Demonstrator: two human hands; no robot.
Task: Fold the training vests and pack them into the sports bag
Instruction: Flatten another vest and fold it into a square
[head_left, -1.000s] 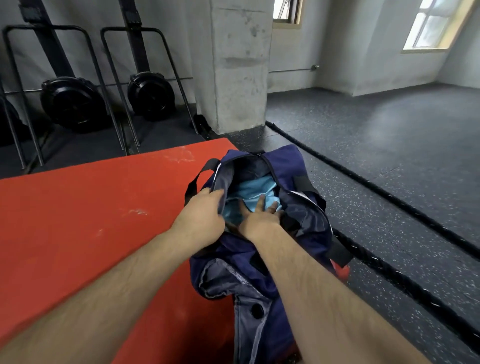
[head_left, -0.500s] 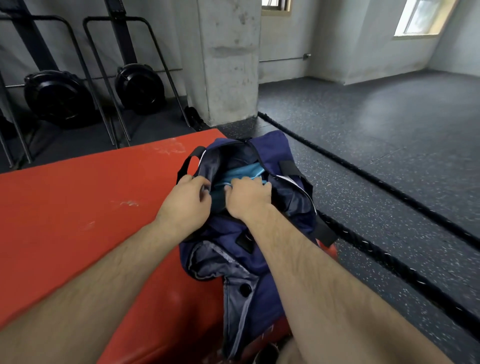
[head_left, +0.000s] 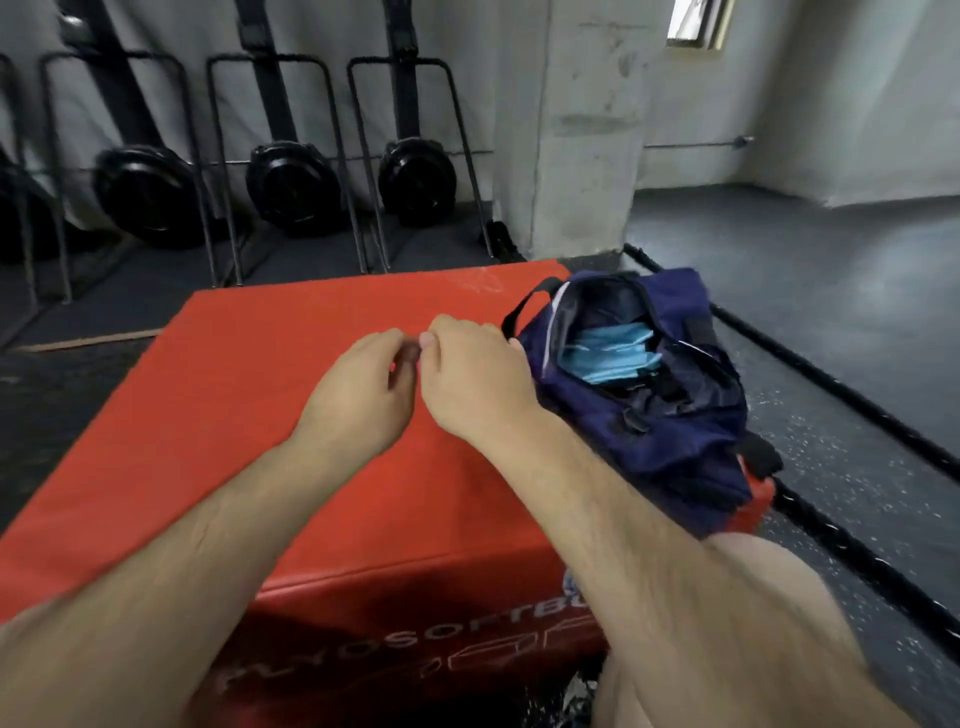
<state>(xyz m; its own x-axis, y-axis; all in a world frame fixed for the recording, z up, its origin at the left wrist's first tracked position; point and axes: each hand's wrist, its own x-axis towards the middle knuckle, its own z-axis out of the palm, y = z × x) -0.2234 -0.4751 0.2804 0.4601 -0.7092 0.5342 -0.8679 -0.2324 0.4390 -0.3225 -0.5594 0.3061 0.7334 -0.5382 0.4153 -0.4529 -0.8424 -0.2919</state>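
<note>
Left grip (head_left: 358, 395) and right grip (head_left: 467, 379) meet above the red box (head_left: 234, 389), fingers curled, seemingly empty; just right of them sits the open sports bag (head_left: 675, 431) holding folded vests (head_left: 613, 353).

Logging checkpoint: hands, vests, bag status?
Left hand, right hand curled, empty, over red padded box. Light-blue folded vests inside open navy fabric sports bag. Opening unobstructed.

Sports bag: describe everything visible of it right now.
The sports bag is navy fabric, soft and slumped, with white piping and a black strap handle. Its top is unzipped and gaping, showing folded light blue vests inside. It sits on the far right corner of the red soft box, overhanging the right edge. The right hand is beside its left end; contact unclear.
</note>
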